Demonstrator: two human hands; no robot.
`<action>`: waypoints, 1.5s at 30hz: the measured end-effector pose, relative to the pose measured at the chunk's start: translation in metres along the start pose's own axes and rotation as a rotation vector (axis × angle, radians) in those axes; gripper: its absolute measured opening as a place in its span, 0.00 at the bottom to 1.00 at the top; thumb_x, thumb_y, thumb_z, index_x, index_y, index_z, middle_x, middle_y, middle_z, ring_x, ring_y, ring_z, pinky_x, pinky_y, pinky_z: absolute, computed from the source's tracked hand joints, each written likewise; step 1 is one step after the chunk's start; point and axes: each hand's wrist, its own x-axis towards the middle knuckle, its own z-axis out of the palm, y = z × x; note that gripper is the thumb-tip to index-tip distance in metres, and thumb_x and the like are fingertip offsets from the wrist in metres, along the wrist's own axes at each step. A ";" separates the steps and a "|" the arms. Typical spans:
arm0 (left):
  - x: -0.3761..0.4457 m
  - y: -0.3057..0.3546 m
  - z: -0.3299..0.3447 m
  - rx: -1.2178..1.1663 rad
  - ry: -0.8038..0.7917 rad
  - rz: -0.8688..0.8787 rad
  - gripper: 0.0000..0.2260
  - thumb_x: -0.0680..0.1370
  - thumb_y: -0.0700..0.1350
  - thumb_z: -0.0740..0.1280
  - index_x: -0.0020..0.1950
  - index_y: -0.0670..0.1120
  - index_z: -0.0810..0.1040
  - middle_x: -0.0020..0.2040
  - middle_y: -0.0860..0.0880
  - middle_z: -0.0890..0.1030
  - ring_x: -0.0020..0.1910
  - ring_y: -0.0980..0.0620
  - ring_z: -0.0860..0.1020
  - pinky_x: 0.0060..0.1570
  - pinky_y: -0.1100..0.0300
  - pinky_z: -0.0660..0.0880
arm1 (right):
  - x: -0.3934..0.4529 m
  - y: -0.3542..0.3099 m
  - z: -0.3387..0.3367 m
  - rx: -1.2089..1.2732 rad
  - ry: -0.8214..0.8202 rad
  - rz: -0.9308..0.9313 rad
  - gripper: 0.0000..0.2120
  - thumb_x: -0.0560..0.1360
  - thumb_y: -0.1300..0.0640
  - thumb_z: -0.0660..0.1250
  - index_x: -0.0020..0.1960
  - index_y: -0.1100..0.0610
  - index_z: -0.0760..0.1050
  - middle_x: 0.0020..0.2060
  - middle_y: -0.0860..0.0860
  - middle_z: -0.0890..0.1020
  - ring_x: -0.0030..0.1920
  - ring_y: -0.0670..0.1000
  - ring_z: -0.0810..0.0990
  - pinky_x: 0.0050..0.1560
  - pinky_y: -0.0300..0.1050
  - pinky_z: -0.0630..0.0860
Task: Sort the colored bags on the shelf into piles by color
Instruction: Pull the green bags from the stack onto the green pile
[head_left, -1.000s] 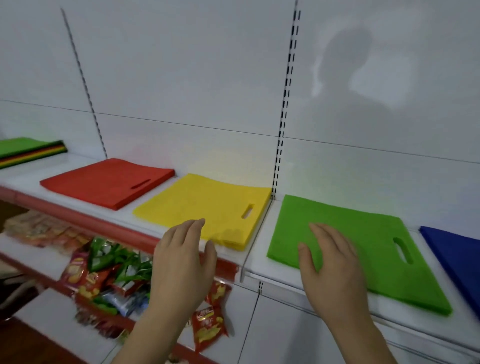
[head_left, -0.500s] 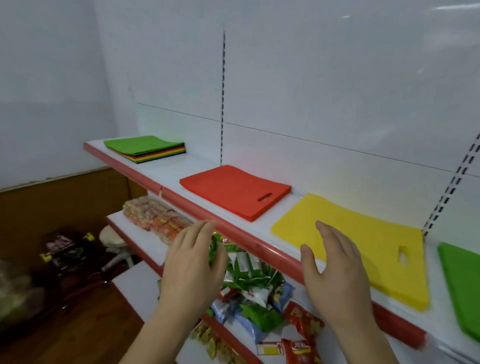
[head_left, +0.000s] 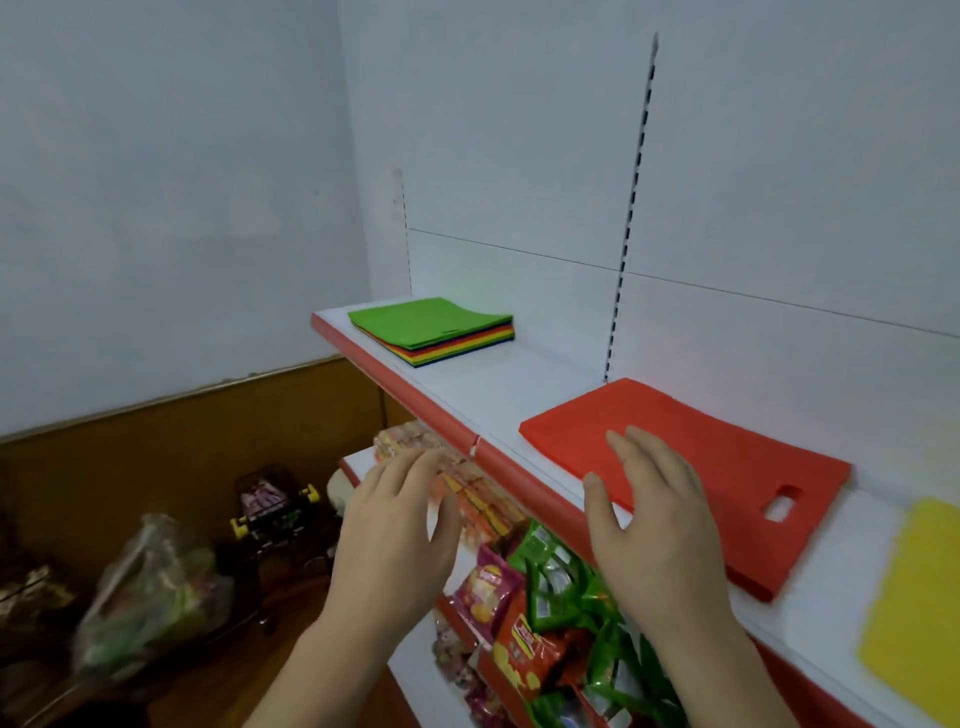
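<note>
A mixed stack of coloured bags (head_left: 434, 330), green on top with red, yellow and dark layers beneath, lies at the far left end of the white shelf (head_left: 498, 392). A red bag (head_left: 722, 457) lies flat in the middle of the shelf. A yellow bag (head_left: 919, 608) shows at the right edge of the view. My left hand (head_left: 397, 540) hovers in front of the shelf edge with fingers straight and holds nothing. My right hand (head_left: 657, 525) floats over the near corner of the red bag, fingers spread, holding nothing.
The shelf has a red front rim (head_left: 447, 421). Snack packets (head_left: 550, 613) fill the lower shelf beneath my hands. A plastic bag (head_left: 145, 587) and a small cart (head_left: 272, 506) stand on the wooden floor at the left. White wall panels back the shelf.
The view has swung left along the shelf: the green and blue bags have left the frame, the mixed stack has come closer. Both hands stay raised and hold nothing.
</note>
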 end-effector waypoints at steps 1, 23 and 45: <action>0.014 -0.009 0.001 0.001 0.005 0.001 0.19 0.79 0.51 0.65 0.69 0.51 0.73 0.67 0.55 0.75 0.68 0.53 0.70 0.66 0.58 0.64 | 0.013 -0.004 0.013 0.013 0.005 -0.008 0.21 0.78 0.50 0.64 0.69 0.55 0.72 0.68 0.50 0.73 0.69 0.51 0.67 0.66 0.42 0.61; 0.275 -0.287 0.068 -0.114 0.006 0.137 0.19 0.79 0.52 0.60 0.67 0.48 0.75 0.64 0.52 0.76 0.64 0.51 0.72 0.63 0.51 0.73 | 0.192 -0.139 0.286 -0.090 0.038 0.136 0.21 0.76 0.53 0.67 0.69 0.56 0.73 0.67 0.53 0.73 0.68 0.53 0.67 0.66 0.49 0.67; 0.524 -0.356 0.226 -0.150 -0.081 0.437 0.24 0.73 0.55 0.57 0.60 0.42 0.78 0.54 0.43 0.79 0.50 0.39 0.77 0.49 0.47 0.76 | 0.310 -0.133 0.387 -0.415 0.034 0.528 0.23 0.77 0.46 0.64 0.70 0.53 0.70 0.67 0.51 0.72 0.66 0.54 0.68 0.66 0.47 0.65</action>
